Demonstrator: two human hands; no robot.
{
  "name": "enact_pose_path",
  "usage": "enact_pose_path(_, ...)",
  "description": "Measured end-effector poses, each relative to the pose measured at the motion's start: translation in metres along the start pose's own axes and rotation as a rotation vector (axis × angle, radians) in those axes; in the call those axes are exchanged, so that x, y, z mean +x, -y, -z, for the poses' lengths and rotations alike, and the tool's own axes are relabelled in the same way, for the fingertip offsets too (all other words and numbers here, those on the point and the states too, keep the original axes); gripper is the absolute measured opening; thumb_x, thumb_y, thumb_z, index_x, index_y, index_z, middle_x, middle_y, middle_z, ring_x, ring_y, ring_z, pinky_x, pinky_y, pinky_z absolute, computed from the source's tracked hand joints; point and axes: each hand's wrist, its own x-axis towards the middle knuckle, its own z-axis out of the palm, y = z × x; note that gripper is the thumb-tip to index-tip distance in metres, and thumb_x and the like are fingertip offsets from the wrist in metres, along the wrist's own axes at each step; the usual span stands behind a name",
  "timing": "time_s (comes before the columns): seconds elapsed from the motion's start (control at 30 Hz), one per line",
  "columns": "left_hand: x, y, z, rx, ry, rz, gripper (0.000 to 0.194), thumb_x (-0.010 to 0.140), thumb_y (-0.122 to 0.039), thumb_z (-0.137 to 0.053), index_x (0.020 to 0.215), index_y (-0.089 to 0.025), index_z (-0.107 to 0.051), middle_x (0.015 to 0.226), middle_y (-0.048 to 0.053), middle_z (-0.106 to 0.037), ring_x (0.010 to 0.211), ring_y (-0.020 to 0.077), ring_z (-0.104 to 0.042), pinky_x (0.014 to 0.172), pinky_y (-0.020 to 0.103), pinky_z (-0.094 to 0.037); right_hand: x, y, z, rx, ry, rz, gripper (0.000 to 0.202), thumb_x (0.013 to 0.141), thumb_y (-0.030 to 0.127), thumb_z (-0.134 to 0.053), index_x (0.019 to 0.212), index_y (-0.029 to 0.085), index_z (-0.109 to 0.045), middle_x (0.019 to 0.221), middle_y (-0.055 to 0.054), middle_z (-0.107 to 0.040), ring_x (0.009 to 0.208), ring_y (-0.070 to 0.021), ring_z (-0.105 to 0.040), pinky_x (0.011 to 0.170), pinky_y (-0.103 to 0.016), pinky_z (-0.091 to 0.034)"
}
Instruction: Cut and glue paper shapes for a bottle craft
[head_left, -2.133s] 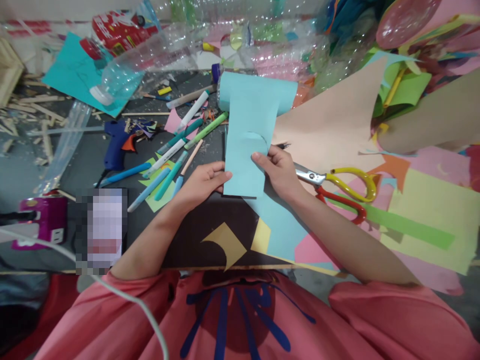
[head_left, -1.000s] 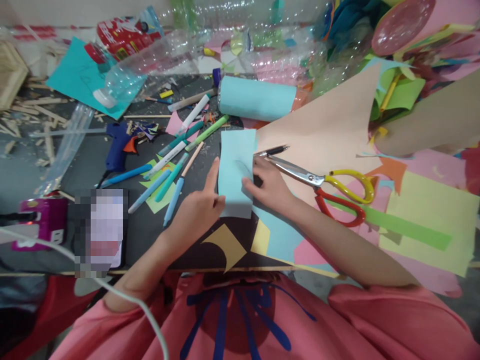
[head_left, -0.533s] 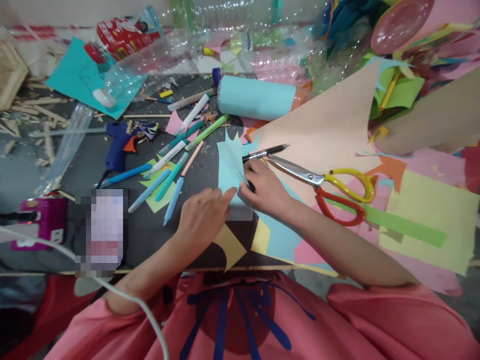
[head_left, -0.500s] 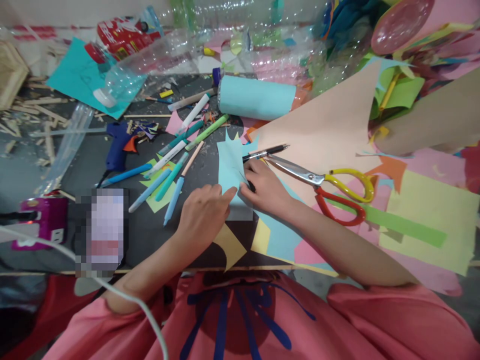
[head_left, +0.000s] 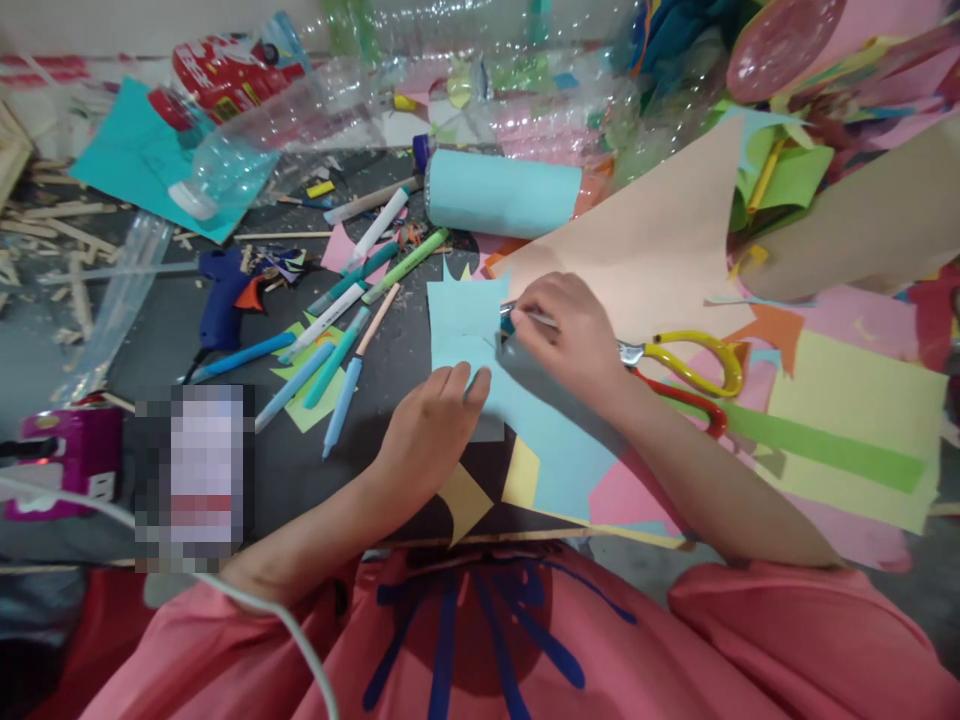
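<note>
My left hand [head_left: 431,425] rests on the lower part of a light blue paper piece [head_left: 465,320], fingers bent and pressing it down. This piece has a jagged, pointed top edge and faint marks near its middle. My right hand [head_left: 566,335] is closed around a pen [head_left: 507,312] beside the paper's right edge; one end of the pen shows past the fingers. Scissors with yellow and red handles [head_left: 694,362] lie to the right, their blades mostly hidden behind my right hand. Under both hands spreads a larger light blue sheet [head_left: 566,450].
Several markers [head_left: 337,370] lie left of my hands, near a blue glue gun [head_left: 223,295] and a phone [head_left: 206,465]. A blue-wrapped bottle [head_left: 502,195] lies ahead. A big peach sheet [head_left: 645,230] and paper scraps [head_left: 847,390] cover the right side.
My right hand has moved up and has taken hold of the pen that lay above it. The blue paper shows wider and flatter. My left hand has shifted slightly right.
</note>
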Motion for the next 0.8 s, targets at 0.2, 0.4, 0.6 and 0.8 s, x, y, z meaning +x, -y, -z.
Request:
enact_pose_path(0.2, 0.001, 0.001, -0.009, -0.039, -0.043, -0.010, 0.038, 0.089, -0.011, -0.047, 0.127, -0.009, -0.054, 0.108, 0.015, -0.065, 0.095, 0.0256, -0.062, 0.076, 0.035, -0.054, 0.006, -0.018, 0.010, -0.219, 0.109, -0.006, 0.020, 0.082, 0.011, -0.046, 0.082, 0.019, -0.064, 0.087, -0.010, -0.068, 0.087, -0.0279, -0.056, 0.077, -0.041, -0.039)
enact_pose_path(0.4, 0.001, 0.003, -0.015, -0.106, -0.092, -0.026, 0.036, 0.090, -0.014, -0.048, 0.125, -0.008, -0.054, 0.105, 0.016, -0.064, 0.099, 0.0276, -0.060, 0.081, 0.039, -0.054, 0.002, -0.017, 0.003, -0.284, 0.118, 0.007, 0.022, 0.085, 0.018, -0.050, 0.099, 0.017, -0.067, 0.097, -0.013, -0.064, 0.091, -0.0289, -0.055, 0.079, -0.041, -0.041)
enact_pose_path(0.6, 0.000, 0.003, -0.015, -0.124, -0.105, 0.002, 0.034, 0.092, -0.018, -0.047, 0.125, -0.012, -0.055, 0.106, 0.014, -0.063, 0.100, 0.0252, -0.058, 0.082, 0.036, -0.053, 0.001, -0.019, -0.012, -0.227, 0.067, 0.000, 0.023, 0.089, 0.015, -0.045, 0.096, 0.021, -0.066, 0.096, -0.011, -0.064, 0.093, -0.0279, -0.055, 0.081, -0.041, -0.041)
enact_pose_path(0.8, 0.000, 0.002, -0.012, -0.117, -0.055, 0.018, 0.033, 0.094, -0.018, -0.044, 0.125, -0.013, -0.055, 0.110, 0.014, -0.064, 0.105, 0.0242, -0.059, 0.084, 0.035, -0.055, 0.004, -0.022, -0.008, -0.054, -0.037, -0.074, 0.010, 0.092, 0.026, -0.049, 0.091, 0.023, -0.058, 0.090, -0.008, -0.064, 0.088, -0.0266, -0.057, 0.080, -0.042, -0.042)
